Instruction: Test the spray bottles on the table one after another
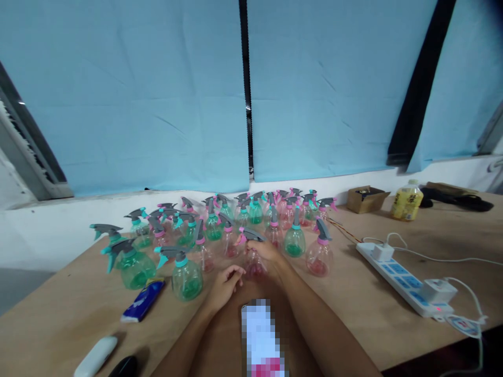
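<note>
My right hand (268, 252) is wrapped around a clear pink spray bottle (253, 256) with a grey and pink trigger head, standing on the wooden table (353, 298). My left hand (226, 285) rests just to its left, fingers loosely curled, holding nothing, its fingertips close to the bottle's base. Behind them stand several spray bottles, green ones with teal collars (186, 275) and pink ones with pink collars (319, 254), crowded toward the wall.
A white power strip (404, 285) with plugs and cables lies on the right. A yellow drink bottle (406, 201) and a small cardboard box (366, 199) sit at the back right. A blue packet (143, 300) and a white object (95, 356) lie near left.
</note>
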Motion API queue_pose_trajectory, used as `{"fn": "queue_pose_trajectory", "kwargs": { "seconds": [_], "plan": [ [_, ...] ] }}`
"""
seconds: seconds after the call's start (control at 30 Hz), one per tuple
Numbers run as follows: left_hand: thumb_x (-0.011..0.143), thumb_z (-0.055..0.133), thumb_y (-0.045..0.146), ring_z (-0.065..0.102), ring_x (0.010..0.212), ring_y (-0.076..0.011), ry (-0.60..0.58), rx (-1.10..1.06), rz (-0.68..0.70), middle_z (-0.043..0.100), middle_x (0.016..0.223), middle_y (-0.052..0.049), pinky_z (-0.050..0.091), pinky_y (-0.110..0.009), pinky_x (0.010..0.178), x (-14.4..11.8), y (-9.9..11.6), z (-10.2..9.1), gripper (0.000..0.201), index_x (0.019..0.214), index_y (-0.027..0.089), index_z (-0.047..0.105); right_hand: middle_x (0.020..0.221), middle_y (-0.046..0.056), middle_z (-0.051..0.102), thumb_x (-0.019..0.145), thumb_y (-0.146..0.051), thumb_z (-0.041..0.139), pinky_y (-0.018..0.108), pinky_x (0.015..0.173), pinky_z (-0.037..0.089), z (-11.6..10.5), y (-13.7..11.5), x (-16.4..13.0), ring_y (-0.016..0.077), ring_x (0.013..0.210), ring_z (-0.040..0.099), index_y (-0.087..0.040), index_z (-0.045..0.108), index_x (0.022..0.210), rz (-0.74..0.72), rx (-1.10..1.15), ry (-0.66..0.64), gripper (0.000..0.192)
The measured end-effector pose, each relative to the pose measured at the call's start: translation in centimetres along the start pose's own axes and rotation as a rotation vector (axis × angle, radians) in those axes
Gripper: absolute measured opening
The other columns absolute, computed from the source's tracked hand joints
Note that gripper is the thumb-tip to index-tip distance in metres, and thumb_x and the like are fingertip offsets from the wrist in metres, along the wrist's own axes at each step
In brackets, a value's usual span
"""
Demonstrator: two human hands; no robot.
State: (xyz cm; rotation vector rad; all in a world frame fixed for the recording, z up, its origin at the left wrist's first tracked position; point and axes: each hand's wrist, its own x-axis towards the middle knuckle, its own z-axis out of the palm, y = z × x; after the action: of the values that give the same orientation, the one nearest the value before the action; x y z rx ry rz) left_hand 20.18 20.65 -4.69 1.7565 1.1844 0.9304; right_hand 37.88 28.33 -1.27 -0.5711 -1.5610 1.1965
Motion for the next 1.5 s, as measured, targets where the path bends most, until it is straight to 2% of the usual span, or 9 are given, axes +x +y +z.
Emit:
{"fn": "queue_pose_trajectory", "kwargs": {
  "seconds": [0.2, 0.37, 0.57, 0.67, 0.8, 0.93, 1.1, 1.3, 1.5],
  "plan": [
    [0.088, 0.047, 0.05, 0.048, 0.052, -0.0112, 0.0, 0.001, 0.005, 0.058, 0.065, 0.001, 0.035, -0.022, 0.053, 0.0, -0.1, 0.0, 0.038, 0.088, 0.016, 0.064, 0.063, 0.0, 0.062, 0.066, -0.015, 0.051, 0.024, 0.057, 0.045, 0.5, -0.1, -0.2, 0.0117, 0.058, 0.055, -0.019, 0.065, 0.066, 0.026, 0.096, 0.035, 0.015],
    [0.089, 0.046, 0.049, 0.047, 0.051, -0.0108, 0.001, 0.02, -0.005, 0.058, 0.064, 0.002, 0.034, -0.022, 0.053, -0.1, 0.2, 0.0, 0.037, 0.088, 0.017, 0.064, 0.069, -0.001, 0.064, 0.069, -0.016, 0.051, 0.024, 0.059, 0.046, 0.5, 0.1, -0.2, 0.0127, 0.062, 0.056, -0.02, 0.07, 0.078, -0.037, -0.024, 0.064, 0.021],
    [0.088, 0.047, 0.049, 0.046, 0.051, -0.0109, -0.003, 0.007, 0.004, 0.058, 0.064, 0.002, 0.034, -0.023, 0.053, 0.0, 0.0, 0.0, 0.037, 0.088, 0.017, 0.065, 0.065, -0.002, 0.06, 0.074, -0.021, 0.054, 0.023, 0.057, 0.043, 1.3, 0.6, -0.5, 0.0122, 0.058, 0.051, -0.019, 0.069, 0.085, -0.085, -0.284, 0.328, 0.018],
    [0.088, 0.047, 0.05, 0.046, 0.051, -0.0108, -0.002, 0.005, 0.0, 0.059, 0.065, 0.002, 0.034, -0.022, 0.054, 0.0, -0.1, 0.0, 0.038, 0.089, 0.017, 0.064, 0.069, -0.001, 0.061, 0.079, -0.027, 0.055, 0.025, 0.06, 0.043, 2.0, 0.4, -0.9, 0.0126, 0.059, 0.051, -0.019, 0.067, 0.098, -0.143, -0.44, 0.476, 0.025],
    [0.088, 0.047, 0.051, 0.046, 0.051, -0.0106, -0.001, -0.004, 0.004, 0.058, 0.065, 0.002, 0.034, -0.022, 0.054, 0.0, -0.1, 0.0, 0.037, 0.09, 0.017, 0.064, 0.07, -0.001, 0.062, 0.08, -0.025, 0.052, 0.027, 0.066, 0.044, 2.3, 0.7, -1.6, 0.0143, 0.059, 0.052, -0.019, 0.059, 0.119, -0.2, -0.634, 0.541, 0.04],
    [0.088, 0.048, 0.052, 0.047, 0.052, -0.0113, -0.002, -0.005, 0.006, 0.058, 0.065, 0.002, 0.035, -0.022, 0.054, -0.1, -0.1, 0.0, 0.038, 0.092, 0.017, 0.064, 0.091, 0.007, 0.065, 0.073, -0.019, 0.052, 0.034, 0.08, 0.047, 2.0, 1.9, -2.0, 0.0219, 0.082, 0.059, -0.016, 0.043, 0.135, -0.283, -0.731, 0.547, 0.063],
    [0.087, 0.048, 0.054, 0.047, 0.052, -0.0117, 0.001, -0.019, 0.005, 0.058, 0.065, 0.002, 0.035, -0.022, 0.053, -0.1, -0.1, 0.0, 0.04, 0.091, 0.017, 0.064, 0.114, 0.015, 0.059, 0.07, -0.016, 0.049, 0.044, 0.093, 0.042, 1.6, 3.3, -2.0, 0.0288, 0.104, 0.055, -0.01, 0.035, 0.138, -0.391, -0.83, 0.531, 0.07],
    [0.088, 0.048, 0.053, 0.046, 0.052, -0.0107, -0.002, -0.013, 0.013, 0.058, 0.064, 0.002, 0.035, -0.022, 0.053, -0.1, 0.0, 0.1, 0.039, 0.091, 0.017, 0.064, 0.117, 0.018, 0.053, 0.072, -0.02, 0.051, 0.052, 0.099, 0.033, 1.7, 3.9, -1.8, 0.0326, 0.111, 0.047, -0.008, 0.034, 0.137, -0.373, -0.957, 0.601, 0.069],
    [0.087, 0.05, 0.052, 0.046, 0.05, -0.0102, 0.002, -0.019, 0.009, 0.058, 0.064, 0.003, 0.035, -0.022, 0.053, 0.0, -0.2, 0.0, 0.038, 0.089, 0.018, 0.065, 0.126, 0.018, 0.052, 0.087, -0.032, 0.05, 0.054, 0.101, 0.03, 1.8, 4.0, -1.6, 0.0325, 0.117, 0.044, -0.012, 0.037, 0.137, -0.328, -0.97, 0.683, 0.055]
  ]
}}
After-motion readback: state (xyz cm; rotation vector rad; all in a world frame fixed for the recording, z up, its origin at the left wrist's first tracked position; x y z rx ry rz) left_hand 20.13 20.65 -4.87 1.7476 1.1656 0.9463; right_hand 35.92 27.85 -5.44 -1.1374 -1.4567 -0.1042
